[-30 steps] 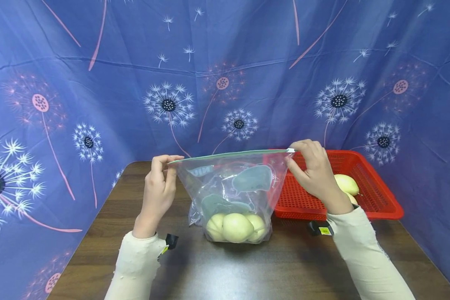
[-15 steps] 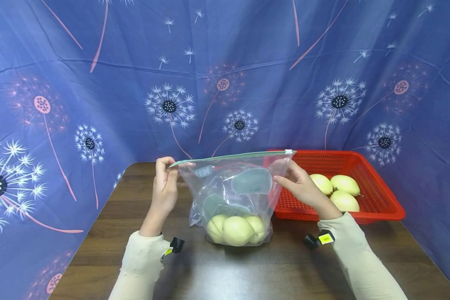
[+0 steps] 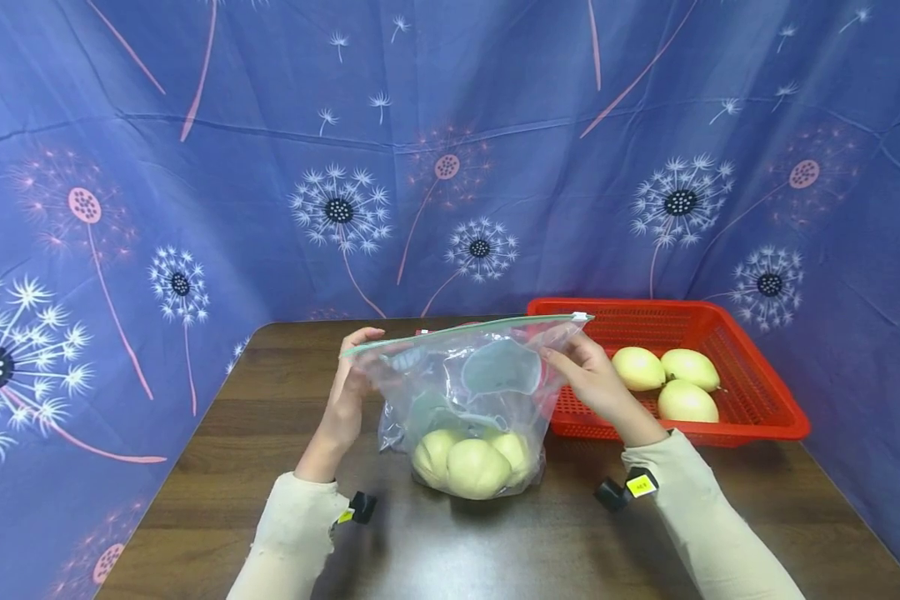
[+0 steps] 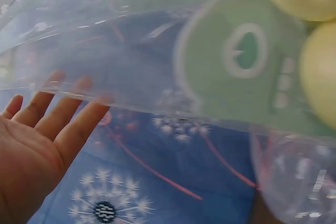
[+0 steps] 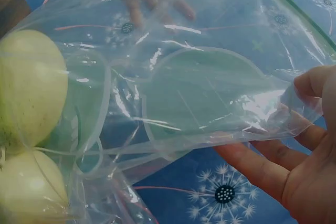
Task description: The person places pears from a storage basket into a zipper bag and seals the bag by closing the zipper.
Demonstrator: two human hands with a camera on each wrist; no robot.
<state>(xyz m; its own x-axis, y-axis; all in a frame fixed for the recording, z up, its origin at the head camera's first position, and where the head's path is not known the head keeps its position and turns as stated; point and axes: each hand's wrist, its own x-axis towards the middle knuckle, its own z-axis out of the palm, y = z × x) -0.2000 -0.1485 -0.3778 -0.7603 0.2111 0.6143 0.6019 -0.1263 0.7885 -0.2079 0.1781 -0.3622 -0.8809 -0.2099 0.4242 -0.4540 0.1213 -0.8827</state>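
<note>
A clear slider zip bag (image 3: 401, 392) with green print stands upright on the table, several pale yellow pears (image 3: 478, 469) at its bottom. Along its top runs a green zip strip (image 3: 457, 328), with the white slider (image 3: 581, 317) at the right end. My left hand (image 3: 342, 400) is at the bag's upper left side; in the left wrist view its fingers (image 4: 76, 132) are extended, tips behind the plastic. My right hand (image 5: 302, 169) pinches the bag's upper right side between thumb and forefinger, below the slider, with the other fingers spread under the plastic.
A red plastic basket (image 3: 783, 408) with several more pears (image 3: 688, 402) stands at the right on the wooden table (image 3: 232, 450). Behind the table hangs a blue dandelion-print cloth (image 3: 547, 192). Crumpled clear plastic (image 3: 392, 425) lies at the bag's left.
My right hand has moved from the slider down onto the bag's right side. My left hand has released the top left corner and moved right. The zip strip has sunk a little.
</note>
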